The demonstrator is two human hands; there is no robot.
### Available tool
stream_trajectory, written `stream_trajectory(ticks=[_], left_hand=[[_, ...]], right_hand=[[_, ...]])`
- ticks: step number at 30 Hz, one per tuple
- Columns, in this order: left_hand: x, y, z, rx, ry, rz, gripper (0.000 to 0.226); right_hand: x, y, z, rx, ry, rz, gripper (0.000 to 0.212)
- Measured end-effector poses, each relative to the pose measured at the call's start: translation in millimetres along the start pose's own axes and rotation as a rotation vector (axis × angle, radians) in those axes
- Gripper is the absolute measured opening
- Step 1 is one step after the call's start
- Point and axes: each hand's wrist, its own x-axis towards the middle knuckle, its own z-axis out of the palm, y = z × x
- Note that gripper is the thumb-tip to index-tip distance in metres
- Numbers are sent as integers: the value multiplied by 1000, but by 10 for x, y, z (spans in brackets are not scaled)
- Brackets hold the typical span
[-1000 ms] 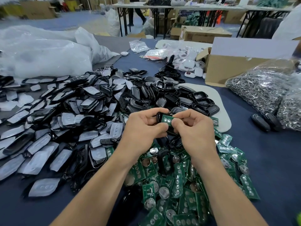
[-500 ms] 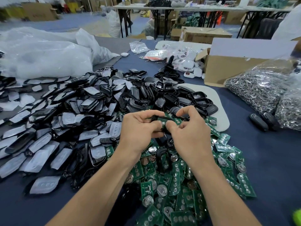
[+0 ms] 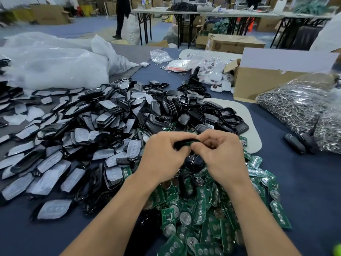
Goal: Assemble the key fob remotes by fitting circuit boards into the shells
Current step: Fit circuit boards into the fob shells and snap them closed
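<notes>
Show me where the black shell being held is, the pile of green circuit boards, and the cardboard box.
black shell (image 3: 185,141), head view, its dark upper edge.
circuit board pile (image 3: 202,208), head view, a green board mid-pile.
cardboard box (image 3: 262,84), head view, its brown front wall.

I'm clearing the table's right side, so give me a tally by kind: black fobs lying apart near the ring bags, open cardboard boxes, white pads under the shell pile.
Black fobs: 2
Open cardboard box: 1
White pad: 1
Total: 4
</notes>
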Motion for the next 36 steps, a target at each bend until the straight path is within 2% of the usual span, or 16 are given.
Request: stream_trajectory(ticks=[2, 5, 9, 11, 14, 17, 19, 21, 23, 26, 28, 30, 33, 36], left_hand=[[0, -2, 16, -40, -18, -28, 50], [7, -12, 14, -119, 59, -78, 60], [93, -35, -173, -285, 308, -159, 44], [134, -85, -338, -477, 455, -274, 38], [182, -204, -599, -899, 599, -427, 19], [211, -337, -821, -1214, 731, -543, 13], [205, -394, -900, -1412, 723, -570, 9], [195, -422, -934, -1549, 687, -573, 15], [190, -437, -954, -1619, 655, -565, 18], [184, -429, -978, -1639, 615, -543, 19], [168, -414, -965, -1609, 583, -526, 18], [151, -395, -956, -1584, 554, -513, 15], [154, -372, -928, -1553, 501, -512, 11], [158, -312, -832, -1424, 399, -519, 12]], right_hand=[[-14, 3, 4, -14, 8, -3, 19], [-34, -15, 87, -9, 79, 52, 24], [-94, -23, 194, -45, 68, 97, 33], [-144, -45, 218, -92, 5, 91, 28], [-126, -170, 308, -139, -52, 97, 22], [-20, -333, 484, -233, -151, 55, 22], [75, -452, 635, -354, -264, -8, 27], [166, -572, 800, -484, -412, -100, 41], [229, -674, 973, -590, -582, -200, 58], [265, -733, 1131, -679, -706, -315, 59], [262, -693, 1146, -718, -664, -329, 56], [242, -649, 1092, -692, -559, -267, 53], [167, -550, 880, -313, -314, -84, 43], [34, -435, 558, -41, -231, 83, 35]])
